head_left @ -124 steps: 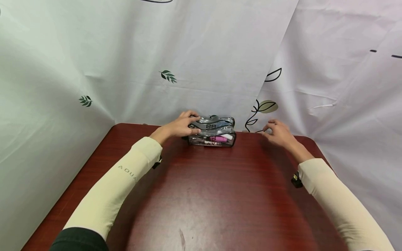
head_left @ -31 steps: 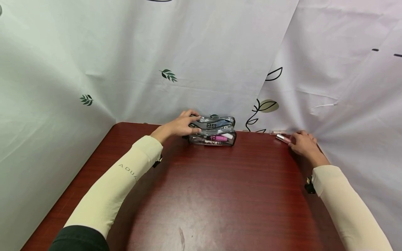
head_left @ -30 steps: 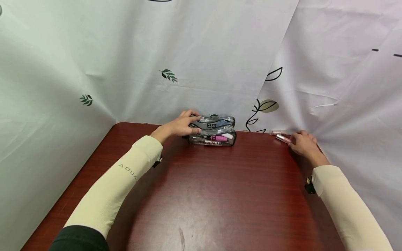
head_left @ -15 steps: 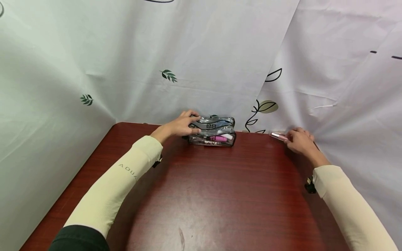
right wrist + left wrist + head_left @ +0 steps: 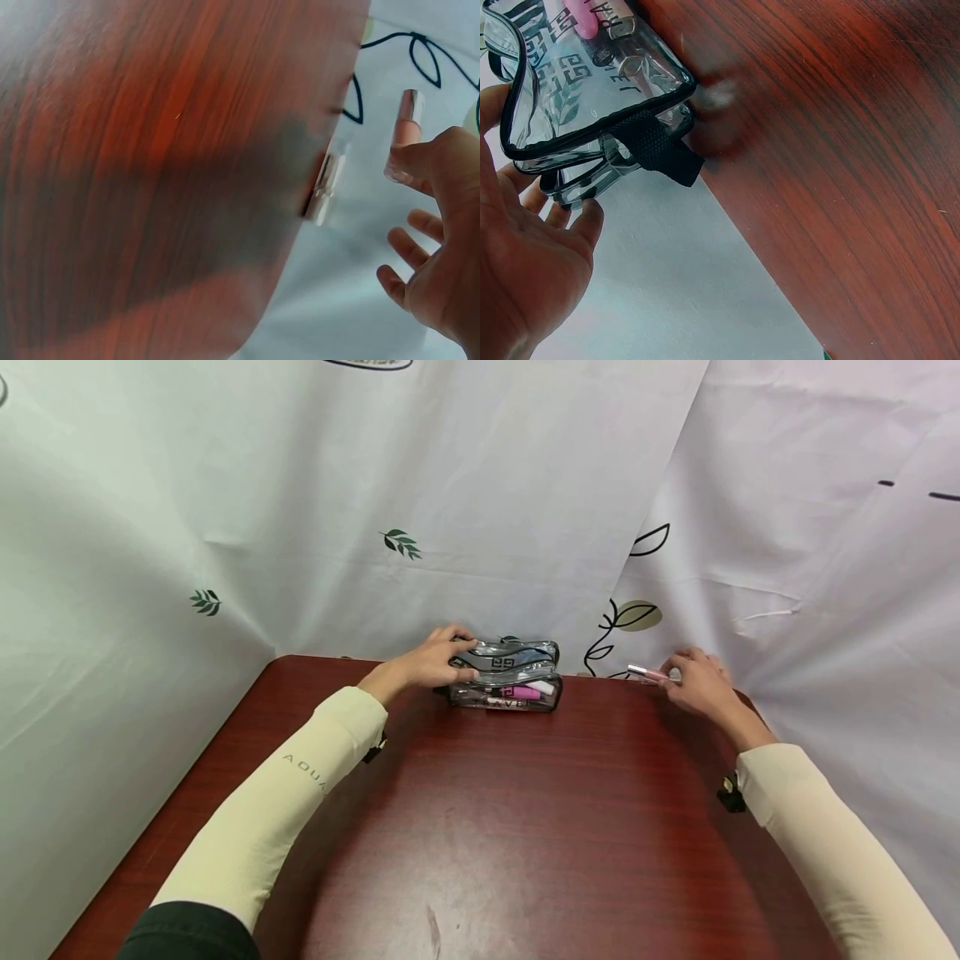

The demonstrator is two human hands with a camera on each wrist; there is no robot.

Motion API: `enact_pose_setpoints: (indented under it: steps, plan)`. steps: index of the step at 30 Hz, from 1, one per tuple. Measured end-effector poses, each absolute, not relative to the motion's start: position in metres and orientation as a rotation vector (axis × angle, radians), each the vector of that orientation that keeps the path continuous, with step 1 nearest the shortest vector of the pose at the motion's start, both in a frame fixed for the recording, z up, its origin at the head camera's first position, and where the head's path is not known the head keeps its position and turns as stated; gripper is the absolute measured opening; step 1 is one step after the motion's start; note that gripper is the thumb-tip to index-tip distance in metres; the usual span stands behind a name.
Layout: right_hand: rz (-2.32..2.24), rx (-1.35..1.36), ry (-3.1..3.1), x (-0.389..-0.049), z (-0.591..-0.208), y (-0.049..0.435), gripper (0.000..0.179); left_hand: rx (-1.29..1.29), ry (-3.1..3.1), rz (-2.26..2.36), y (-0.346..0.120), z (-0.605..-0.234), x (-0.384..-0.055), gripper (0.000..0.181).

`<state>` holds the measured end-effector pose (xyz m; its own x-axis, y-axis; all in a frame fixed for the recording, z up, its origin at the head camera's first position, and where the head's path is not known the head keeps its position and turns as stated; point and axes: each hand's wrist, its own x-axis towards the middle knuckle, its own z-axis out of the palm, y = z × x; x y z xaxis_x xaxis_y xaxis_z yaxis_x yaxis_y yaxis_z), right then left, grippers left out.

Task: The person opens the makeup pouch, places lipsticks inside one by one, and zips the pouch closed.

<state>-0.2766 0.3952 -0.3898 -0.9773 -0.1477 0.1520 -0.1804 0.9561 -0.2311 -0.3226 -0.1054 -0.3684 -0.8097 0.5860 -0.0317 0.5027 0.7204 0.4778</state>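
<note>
My left hand (image 5: pixel 431 660) grips the left end of a clear pencil-case-style pouch (image 5: pixel 504 675) with black trim. In the left wrist view the thumb and fingers lie on either side of the pouch's open top (image 5: pixel 525 112). Inside the pouch are a pink marker-like item (image 5: pixel 522 692), a white-capped one and others. At the right, my right hand (image 5: pixel 697 683) pinches a pink lip gloss tube (image 5: pixel 647 673) with a silver cap, raised off the table. In the right wrist view a second slim tube (image 5: pixel 325 187) with a shiny cap lies at the table's back edge.
The dark red wooden table (image 5: pixel 480 827) meets a white, leaf-printed curtain (image 5: pixel 525 510) along its back edge. More curtain hangs at both sides. A black strap tab (image 5: pixel 664 154) sticks out from the pouch's end.
My right hand has gone from beyond the pouch to the far right, taken hold of the lip gloss tube, lifted it and moved back left. The left hand and pouch have stayed put.
</note>
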Motion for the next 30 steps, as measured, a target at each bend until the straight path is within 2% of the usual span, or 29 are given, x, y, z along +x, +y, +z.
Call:
enact_pose_setpoints:
  steps: [12,20,30]
  plan:
    - [0.389,0.338,-2.923,-0.281,-0.376,0.360,0.022,0.874,2.735,0.677,-0.105,-0.368,-0.322,0.080]
    - [0.401,0.431,-2.885,-0.279,-0.364,0.332,0.027,0.878,2.734,0.689,-0.106,-0.369,-0.323,0.080]
    - [0.409,0.547,-2.847,-0.275,-0.352,0.297,0.020,0.874,2.730,0.678,-0.107,-0.367,-0.321,0.080]
